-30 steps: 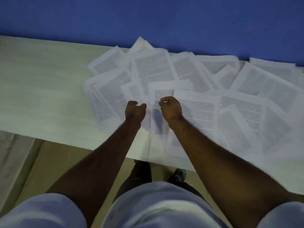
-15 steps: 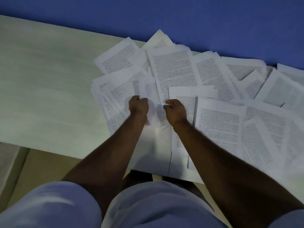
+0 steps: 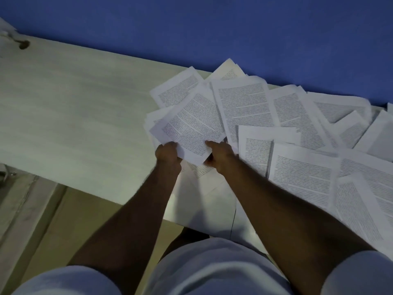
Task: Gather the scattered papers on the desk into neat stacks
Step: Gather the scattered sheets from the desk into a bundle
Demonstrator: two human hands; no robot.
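Observation:
Several printed white sheets lie overlapping across the right half of the pale desk [image 3: 70,116]. My left hand [image 3: 167,153] and my right hand [image 3: 220,153] both grip the near edge of one tilted printed sheet [image 3: 191,126], raised a little above the left end of the scattered papers [image 3: 302,167]. More sheets lie under it, their edges showing at its left. A large sheet [image 3: 242,103] lies just right of the held one.
A blue wall [image 3: 212,28] runs behind the desk. The desk's left half is bare wood. A small dark object [image 3: 23,44] sits at the far left corner. Some sheets overhang the near desk edge [image 3: 204,213]. Beige floor lies below left.
Both hands have closed on a printed sheet and lifted it at the pile's left end. The view has shifted left, so the papers now sit further right in the frame.

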